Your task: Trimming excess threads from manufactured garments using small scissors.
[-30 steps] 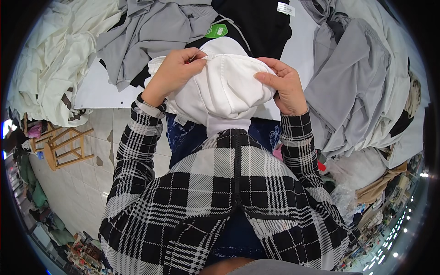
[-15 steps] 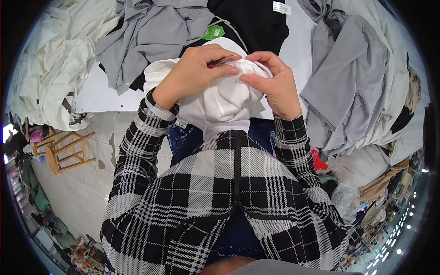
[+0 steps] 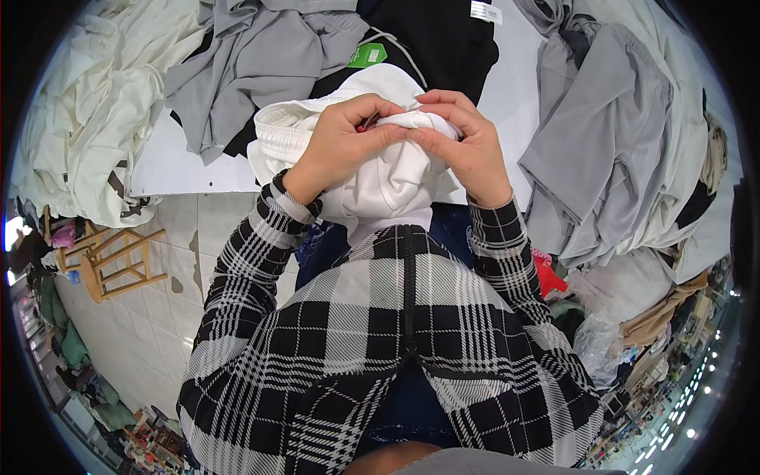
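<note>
A bunched white garment [image 3: 380, 178] with a gathered elastic waistband hangs over the table's near edge toward my lap. My left hand [image 3: 344, 138] pinches a fold of it between thumb and fingers. Tucked in that same hand is a small red-handled tool [image 3: 366, 124]; its metal part is hidden now, so its exact kind cannot be made out. From the other side my right hand [image 3: 471, 142] grips the same fold, thumb below and fingers above. The two thumbs nearly meet at the cloth's edge.
Beyond the hands lies a black garment [image 3: 451, 47] with a green tag [image 3: 369, 55]. Grey garments [image 3: 253, 71] lie left of it, with a white cloth pile [image 3: 119, 87] further left. More grey garments [image 3: 606, 142] cover the right. A wooden stool [image 3: 119, 261] stands on the floor at left.
My left hand has turned and shifted slightly, and the tool's thin metal part has gone out of sight. My right fingers have closed in on the fold. More of the waistband shows at left.
</note>
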Demonstrator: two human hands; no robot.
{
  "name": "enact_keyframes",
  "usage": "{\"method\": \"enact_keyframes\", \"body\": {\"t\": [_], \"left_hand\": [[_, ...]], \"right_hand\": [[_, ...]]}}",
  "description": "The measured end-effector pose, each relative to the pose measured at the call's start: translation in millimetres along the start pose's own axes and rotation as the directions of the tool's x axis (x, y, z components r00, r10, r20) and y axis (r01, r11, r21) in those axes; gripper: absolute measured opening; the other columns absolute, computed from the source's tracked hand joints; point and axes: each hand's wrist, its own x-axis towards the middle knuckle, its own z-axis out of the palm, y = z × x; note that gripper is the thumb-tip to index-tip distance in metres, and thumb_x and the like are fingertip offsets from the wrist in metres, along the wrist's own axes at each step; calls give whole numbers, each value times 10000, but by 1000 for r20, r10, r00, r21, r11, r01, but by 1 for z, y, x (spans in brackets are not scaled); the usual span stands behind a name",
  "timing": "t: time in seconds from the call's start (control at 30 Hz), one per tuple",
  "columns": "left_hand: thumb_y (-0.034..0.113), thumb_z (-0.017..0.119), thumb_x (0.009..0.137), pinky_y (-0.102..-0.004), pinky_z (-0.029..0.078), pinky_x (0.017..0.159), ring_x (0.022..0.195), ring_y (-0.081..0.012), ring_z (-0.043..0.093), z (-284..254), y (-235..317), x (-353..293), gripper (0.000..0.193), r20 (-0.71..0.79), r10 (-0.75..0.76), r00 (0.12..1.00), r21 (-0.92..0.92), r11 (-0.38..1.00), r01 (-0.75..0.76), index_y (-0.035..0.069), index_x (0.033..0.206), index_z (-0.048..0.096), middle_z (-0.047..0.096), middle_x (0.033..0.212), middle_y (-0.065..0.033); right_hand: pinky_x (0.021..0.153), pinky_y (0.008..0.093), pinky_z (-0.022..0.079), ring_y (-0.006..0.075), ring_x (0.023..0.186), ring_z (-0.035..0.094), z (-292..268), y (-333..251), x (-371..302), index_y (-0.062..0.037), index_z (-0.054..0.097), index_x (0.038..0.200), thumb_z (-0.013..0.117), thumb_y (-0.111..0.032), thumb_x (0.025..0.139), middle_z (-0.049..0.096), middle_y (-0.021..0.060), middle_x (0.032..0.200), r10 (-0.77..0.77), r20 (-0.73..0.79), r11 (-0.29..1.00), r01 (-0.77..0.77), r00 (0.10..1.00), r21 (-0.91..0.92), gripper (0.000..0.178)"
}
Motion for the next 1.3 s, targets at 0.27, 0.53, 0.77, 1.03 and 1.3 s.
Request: {"method": "enact_keyframes", "body": {"t": [0.27,0.53,0.77,1.03,1.3], "left_hand": [[122,690,793,-193,414,633,679,-48,485,1,4,2,241,-4,-3,1000,21,1000,3,5,997,639,612,818,-3],[81,725,730,-197,363,534,613,-65,428,-3,36,7,284,48,336,941,456,830,-320,55,1005,658,567,888,-8],[68,663,790,-231,386,528,614,-106,495,1,40,13,104,208,412,887,672,599,-436,10,849,599,564,729,-9],[187,594,878,-204,342,505,572,-52,424,-3,37,22,192,134,-143,981,56,989,136,6,814,586,500,660,33],[216,617,873,-183,348,527,583,-42,408,-8,37,20,192,134,-341,931,-54,935,350,30,914,594,491,674,34]], "right_hand": [[735,259,466,156,834,587,15,7,-8,-17,667,966,716,-137,761,622,62,896,-20,-153,993,37,988,111,243],[818,333,288,162,681,528,13,-1,-7,-86,676,847,672,-122,743,601,13,734,-316,-108,835,222,943,-503,110],[831,347,287,161,695,534,13,-4,-6,-94,670,852,668,-100,724,584,2,733,-398,-47,730,285,916,-621,128],[830,350,294,153,713,541,11,-1,-2,-105,673,848,660,-72,716,573,-2,737,-448,-25,708,338,894,-620,137],[814,341,301,158,692,539,9,5,-1,-98,680,833,677,-121,724,577,3,720,-309,-86,808,214,947,-549,111]]}}
